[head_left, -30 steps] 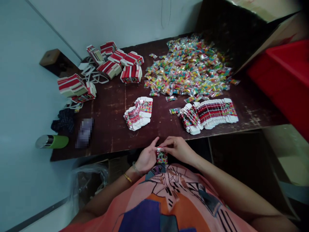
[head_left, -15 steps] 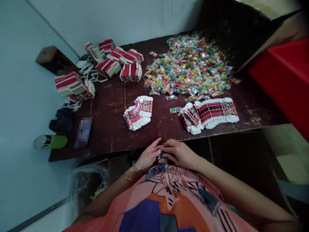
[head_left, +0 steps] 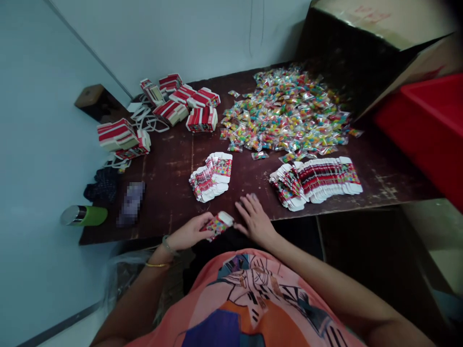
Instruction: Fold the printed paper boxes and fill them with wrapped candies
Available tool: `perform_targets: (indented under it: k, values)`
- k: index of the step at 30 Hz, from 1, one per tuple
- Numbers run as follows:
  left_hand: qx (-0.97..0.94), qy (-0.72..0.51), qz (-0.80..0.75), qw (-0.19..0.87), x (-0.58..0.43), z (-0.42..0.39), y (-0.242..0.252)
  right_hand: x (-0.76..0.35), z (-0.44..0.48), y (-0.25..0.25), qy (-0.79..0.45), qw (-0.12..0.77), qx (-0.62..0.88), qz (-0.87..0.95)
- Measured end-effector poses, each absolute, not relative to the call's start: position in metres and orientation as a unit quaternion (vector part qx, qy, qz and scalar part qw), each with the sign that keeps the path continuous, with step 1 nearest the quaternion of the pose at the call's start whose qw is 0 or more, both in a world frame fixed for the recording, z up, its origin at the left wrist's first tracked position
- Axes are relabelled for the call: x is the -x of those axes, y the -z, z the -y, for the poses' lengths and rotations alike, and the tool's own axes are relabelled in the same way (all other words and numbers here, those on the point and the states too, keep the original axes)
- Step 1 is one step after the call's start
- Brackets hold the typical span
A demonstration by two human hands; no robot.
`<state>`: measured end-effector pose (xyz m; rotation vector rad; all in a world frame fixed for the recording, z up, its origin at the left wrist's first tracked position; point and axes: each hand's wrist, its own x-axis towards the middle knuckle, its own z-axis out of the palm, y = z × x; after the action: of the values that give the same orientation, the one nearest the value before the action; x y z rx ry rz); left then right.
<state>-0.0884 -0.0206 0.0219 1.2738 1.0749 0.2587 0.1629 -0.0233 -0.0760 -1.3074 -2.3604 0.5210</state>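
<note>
Far left: green bottle (head_left: 92, 216) lies on its side at the corner of the dark brown surface (head_left: 166, 168), silver cap outward. Dark cloth (head_left: 101, 185) behind it, then a blurred-out item (head_left: 132, 203). Further back, white straps (head_left: 150, 120) and banded bundles of red-and-white cartons (head_left: 202, 119), some stacked.

My left hand (head_left: 190, 232) is closed on one small printed carton (head_left: 218, 225), tilted, white end pointing right, at the surface's front edge. Behind it, a short fan of flat cartons (head_left: 211, 178).

My right hand (head_left: 256, 222) is open, fingers spread, holding nothing, just beside the carton's white end; can't tell if the little finger touches.

Behind that, a big heap of clear candy packets (head_left: 285, 115). Right of my hand, a longer row of cartons (head_left: 321, 178), overlapped. Far right: red bin (head_left: 415, 120), cardboard box (head_left: 387, 19) behind.
</note>
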Motion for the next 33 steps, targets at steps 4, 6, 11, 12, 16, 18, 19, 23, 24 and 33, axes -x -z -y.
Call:
perform_targets:
  k: [4,6,11,12,16,18,19,23,24,33]
  values:
    - [-0.407,-0.229,-0.470,0.750,0.071,0.026,0.000,-0.186,0.069,0.070,-0.316,0.300,0.414,0.799]
    - [-0.381,-0.264,-0.450,0.764,0.051,0.029,0.011,-0.193,0.066,0.049,-0.388,0.377,0.463,0.702]
    - [-0.382,-0.273,-0.422,0.776,0.001,0.037,0.017,-0.187,0.027,0.001,-0.467,0.455,0.502,0.568]
    - [-0.387,-0.275,-0.422,0.772,-0.005,0.038,0.016,-0.185,0.020,-0.002,-0.443,0.466,0.517,0.565]
    - [-0.405,-0.282,-0.430,0.756,-0.011,0.042,0.010,-0.177,0.014,0.005,-0.382,0.501,0.565,0.533]
    - [-0.399,-0.289,-0.440,0.751,-0.011,0.043,0.009,-0.173,0.021,0.010,-0.369,0.483,0.567,0.555]
    - [-0.392,-0.294,-0.447,0.748,-0.011,0.044,0.009,-0.171,0.026,0.011,-0.362,0.464,0.561,0.583]
    - [-0.347,-0.314,-0.471,0.747,-0.014,0.047,0.013,-0.169,0.043,0.016,-0.383,0.454,0.541,0.595]
    - [-0.335,-0.319,-0.475,0.748,-0.014,0.046,0.014,-0.171,0.044,0.017,-0.426,0.472,0.543,0.549]
    - [-0.431,-0.243,-0.453,0.741,-0.001,0.029,0.007,-0.183,0.031,0.020,-0.775,0.369,0.409,0.309]
